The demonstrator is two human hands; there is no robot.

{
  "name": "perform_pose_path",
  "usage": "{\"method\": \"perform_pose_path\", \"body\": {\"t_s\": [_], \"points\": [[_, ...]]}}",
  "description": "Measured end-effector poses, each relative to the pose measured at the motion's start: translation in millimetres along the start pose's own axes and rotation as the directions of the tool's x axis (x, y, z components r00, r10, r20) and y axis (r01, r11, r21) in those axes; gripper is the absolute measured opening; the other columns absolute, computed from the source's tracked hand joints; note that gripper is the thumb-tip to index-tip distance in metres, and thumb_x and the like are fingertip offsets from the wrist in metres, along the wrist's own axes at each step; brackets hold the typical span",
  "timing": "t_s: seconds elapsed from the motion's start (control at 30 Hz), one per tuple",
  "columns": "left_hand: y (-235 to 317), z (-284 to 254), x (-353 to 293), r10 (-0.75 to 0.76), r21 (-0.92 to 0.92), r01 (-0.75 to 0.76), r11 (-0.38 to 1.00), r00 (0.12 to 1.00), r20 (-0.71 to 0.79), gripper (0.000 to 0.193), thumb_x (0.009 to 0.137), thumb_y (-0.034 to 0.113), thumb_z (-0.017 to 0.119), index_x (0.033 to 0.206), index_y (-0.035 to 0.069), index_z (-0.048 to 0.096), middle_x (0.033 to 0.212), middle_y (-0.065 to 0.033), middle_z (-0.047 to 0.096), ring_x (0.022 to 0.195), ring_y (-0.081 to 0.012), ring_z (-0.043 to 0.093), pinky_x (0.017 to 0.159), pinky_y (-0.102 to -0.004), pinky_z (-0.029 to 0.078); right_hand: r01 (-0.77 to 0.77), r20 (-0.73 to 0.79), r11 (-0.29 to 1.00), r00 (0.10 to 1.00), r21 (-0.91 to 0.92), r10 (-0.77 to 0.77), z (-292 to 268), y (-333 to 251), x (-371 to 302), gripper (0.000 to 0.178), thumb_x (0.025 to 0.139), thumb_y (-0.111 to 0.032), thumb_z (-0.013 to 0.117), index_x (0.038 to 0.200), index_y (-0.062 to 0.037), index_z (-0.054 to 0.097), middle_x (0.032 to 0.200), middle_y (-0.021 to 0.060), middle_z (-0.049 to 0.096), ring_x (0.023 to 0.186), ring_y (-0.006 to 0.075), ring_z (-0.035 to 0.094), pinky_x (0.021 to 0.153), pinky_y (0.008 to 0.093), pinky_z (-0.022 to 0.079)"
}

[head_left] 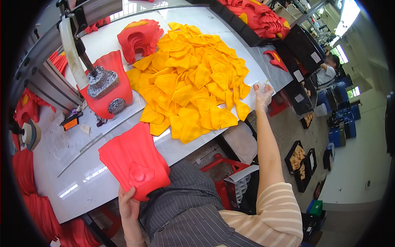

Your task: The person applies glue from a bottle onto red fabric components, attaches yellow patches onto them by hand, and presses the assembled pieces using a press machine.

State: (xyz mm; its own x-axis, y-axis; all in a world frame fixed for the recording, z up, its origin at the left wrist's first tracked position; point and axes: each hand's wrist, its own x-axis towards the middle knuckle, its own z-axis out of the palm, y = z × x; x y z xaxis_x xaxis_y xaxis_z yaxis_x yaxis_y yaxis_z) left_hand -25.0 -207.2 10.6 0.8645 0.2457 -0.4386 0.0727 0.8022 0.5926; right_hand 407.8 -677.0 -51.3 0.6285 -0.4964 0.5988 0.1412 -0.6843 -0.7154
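Note:
Low in front of me, my left hand (129,202) grips the lower edge of a red molded cape piece (136,158). The cape has ridged folds and a raised emblem with a ring. Out at the right edge of the table, my right hand (263,96), in a clear thin glove, has its fingers curled in; what they hold, if anything, is too small to make out. Beside it spreads a big heap of flat yellow emblem-shaped pieces (193,82). Left of the heap, a second red cape piece (109,82) lies under a speckled grey press pad (103,82).
A metal press frame (61,80) rises at the left, with an orange-fronted device (71,123) by its base. Stacked red pieces (140,37) stand behind the heap. A black crate (238,20) of red parts sits far right. Red capes (41,212) hang off the left edge. Another person (327,74) is farther off.

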Motion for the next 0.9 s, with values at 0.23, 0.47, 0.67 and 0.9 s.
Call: {"method": "perform_pose_path", "body": {"t_s": [0.23, 0.47, 0.67, 0.9], "points": [[7, -5, 1, -0.029, -0.005, 0.029, 1.0, 0.999, 0.043, 0.065, 0.084, 0.003, 0.06, 0.143, -0.002, 0.032, 0.142, -0.016, 0.044, 0.131, -0.0288, 0.044, 0.11, -0.0413, 0.036, 0.234, 0.555, 0.882, 0.831, -0.408, 0.037, -78, -60, -51, 0.066, 0.072, -0.044, 0.08, 0.117, -0.0028, 0.057, 0.106, 0.0183, 0.056, 0.096, 0.0314, 0.059, 0.086, 0.039, 0.049], [1, -10, -2, -0.001, -0.046, 0.003, 0.999, 0.999, 0.052, 0.064, 0.084, 0.001, 0.058, 0.142, -0.002, 0.033, 0.14, -0.017, 0.046, 0.129, -0.0305, 0.046, 0.109, -0.043, 0.037, -0.001, 0.553, 0.898, 0.787, -0.441, 0.273, -85, -68, -81, 0.075, 0.061, -0.036, 0.089, 0.114, -0.0011, 0.05, 0.1, 0.0163, 0.059, 0.083, 0.0298, 0.063, 0.077, 0.0388, 0.053], [0, -12, -4, 0.022, -0.076, -0.014, 0.997, 0.994, 0.107, 0.064, 0.083, 0.002, 0.06, 0.141, -0.002, 0.033, 0.14, -0.0161, 0.046, 0.129, -0.0305, 0.047, 0.109, -0.0432, 0.037, -0.275, 0.541, 0.824, 0.644, -0.495, 0.54, -87, -89, -73, 0.077, 0.06, -0.037, 0.09, 0.118, -0.0002, 0.054, 0.111, 0.0192, 0.064, 0.101, 0.0311, 0.064, 0.087, 0.0379, 0.051], [-1, -12, -8, 0.066, -0.099, -0.054, 0.994, 0.99, 0.122, 0.067, 0.081, 0.004, 0.063, 0.141, -0.002, 0.033, 0.139, -0.0158, 0.046, 0.129, -0.0319, 0.045, 0.11, -0.0439, 0.034, 0.127, 0.549, 0.97, 0.836, -0.208, 0.008, -85, -89, -80, 0.041, 0.076, -0.019, 0.076, 0.112, -0.0051, 0.063, 0.091, 0.0122, 0.071, 0.082, 0.0309, 0.068, 0.071, 0.0393, 0.054]]}}
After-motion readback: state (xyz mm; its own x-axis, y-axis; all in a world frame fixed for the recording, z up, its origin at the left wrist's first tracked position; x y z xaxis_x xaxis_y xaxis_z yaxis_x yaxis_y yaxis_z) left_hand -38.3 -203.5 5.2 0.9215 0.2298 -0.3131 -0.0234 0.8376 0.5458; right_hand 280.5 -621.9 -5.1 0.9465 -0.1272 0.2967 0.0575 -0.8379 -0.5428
